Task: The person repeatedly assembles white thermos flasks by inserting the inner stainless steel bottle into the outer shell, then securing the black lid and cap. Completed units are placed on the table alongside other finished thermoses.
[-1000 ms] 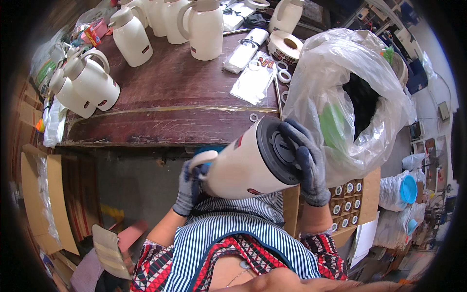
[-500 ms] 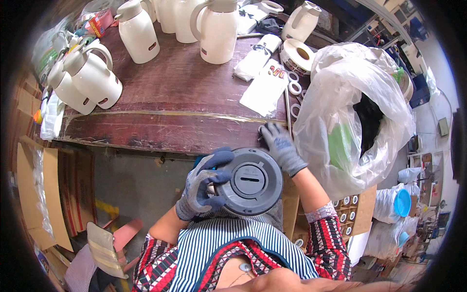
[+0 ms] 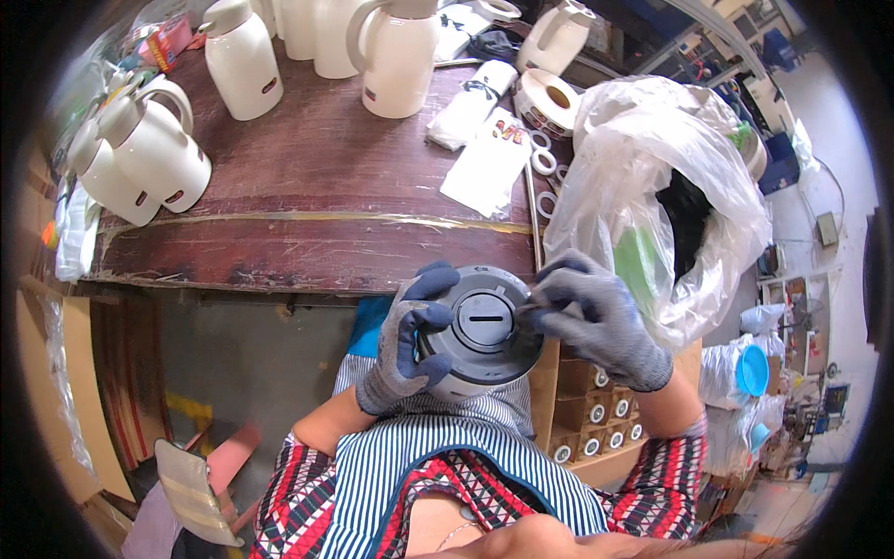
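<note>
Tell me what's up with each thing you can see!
Jug: upside down, grey bottom facing up, held in the lap.
Left hand: gloved, gripping the jug's side.
Right hand: gloved, fingertips pinched at the bottom's rim.
White jugs: upright on the table.
Plastic bag: open, stuffed.

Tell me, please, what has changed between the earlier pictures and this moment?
The white jug was lying sideways in both gloved hands; it has been turned so its grey base faces up. The right hand left the base rim and now pinches at the base's right edge. The left hand moved from the spout end to grip the left side. The jugs on the wooden table and the plastic bag stayed put.
</note>
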`<state>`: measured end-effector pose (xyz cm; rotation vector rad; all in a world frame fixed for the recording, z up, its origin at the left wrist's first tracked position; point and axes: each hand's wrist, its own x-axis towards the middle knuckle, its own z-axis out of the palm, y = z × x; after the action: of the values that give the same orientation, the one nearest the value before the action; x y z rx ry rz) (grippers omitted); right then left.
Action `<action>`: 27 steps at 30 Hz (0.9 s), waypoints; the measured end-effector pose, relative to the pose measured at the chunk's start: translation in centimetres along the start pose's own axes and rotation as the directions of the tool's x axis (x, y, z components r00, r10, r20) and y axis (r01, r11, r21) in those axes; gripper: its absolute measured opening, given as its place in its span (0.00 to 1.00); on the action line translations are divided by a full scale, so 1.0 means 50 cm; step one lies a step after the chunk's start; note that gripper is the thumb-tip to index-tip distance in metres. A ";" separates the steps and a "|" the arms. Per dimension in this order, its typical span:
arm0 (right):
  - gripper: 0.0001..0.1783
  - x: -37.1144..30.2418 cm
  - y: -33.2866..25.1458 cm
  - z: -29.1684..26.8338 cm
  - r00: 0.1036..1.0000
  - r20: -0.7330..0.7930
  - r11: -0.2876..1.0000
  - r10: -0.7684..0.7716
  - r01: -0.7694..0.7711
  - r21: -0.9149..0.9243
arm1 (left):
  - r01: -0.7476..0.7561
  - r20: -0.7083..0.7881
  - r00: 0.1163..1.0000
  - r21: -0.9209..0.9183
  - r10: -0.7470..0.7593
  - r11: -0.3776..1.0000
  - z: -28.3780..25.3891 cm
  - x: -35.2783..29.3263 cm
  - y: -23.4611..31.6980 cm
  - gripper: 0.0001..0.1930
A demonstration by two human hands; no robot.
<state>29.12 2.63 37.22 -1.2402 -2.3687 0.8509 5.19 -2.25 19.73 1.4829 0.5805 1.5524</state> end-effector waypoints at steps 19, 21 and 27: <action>0.08 0.043 -0.067 0.012 0.410 0.838 0.387 -0.359 0.883 -0.266 | 0.052 0.248 0.969 -0.137 -0.016 0.989 0.043 0.025 0.016 0.23; 0.05 0.036 -0.064 0.020 0.247 0.808 0.025 -0.535 0.960 -0.278 | 0.046 0.295 0.955 -0.204 0.017 0.978 0.039 0.030 0.005 0.23; 0.10 0.008 -0.072 -0.013 0.830 0.485 0.668 -0.277 0.529 -0.523 | -0.099 0.274 0.954 -0.082 0.118 0.992 0.036 0.029 0.006 0.27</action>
<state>26.98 1.62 40.01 -0.6767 -3.2421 0.0941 6.99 -1.60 21.06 1.6685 0.2840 1.3966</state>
